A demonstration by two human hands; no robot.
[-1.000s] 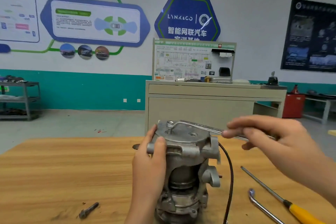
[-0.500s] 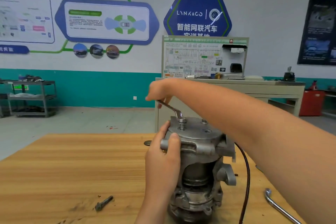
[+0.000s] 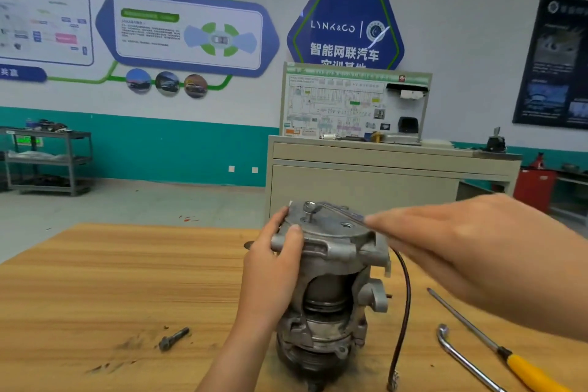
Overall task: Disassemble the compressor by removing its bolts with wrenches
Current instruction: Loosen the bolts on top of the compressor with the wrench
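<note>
A grey metal compressor (image 3: 331, 293) stands upright on the wooden table (image 3: 111, 289). My left hand (image 3: 273, 264) grips its upper left side. A bolt (image 3: 308, 212) sticks up partly from the top plate, with the ring end of a wrench (image 3: 337, 211) on its head. My right hand (image 3: 451, 239) holds the wrench's handle, which points right. A loose bolt (image 3: 174, 338) lies on the table to the left of the compressor.
A black cable (image 3: 404, 305) hangs down the compressor's right side. A yellow-handled screwdriver (image 3: 496, 347) and a bent metal wrench (image 3: 461, 356) lie at the right. A beige cabinet (image 3: 381, 181) stands behind the table, a metal shelf (image 3: 47, 162) at far left.
My right hand has swung the wrench handle from the far left back round to the right. The bolt stands higher out of the top plate. My left hand has kept its grip.
</note>
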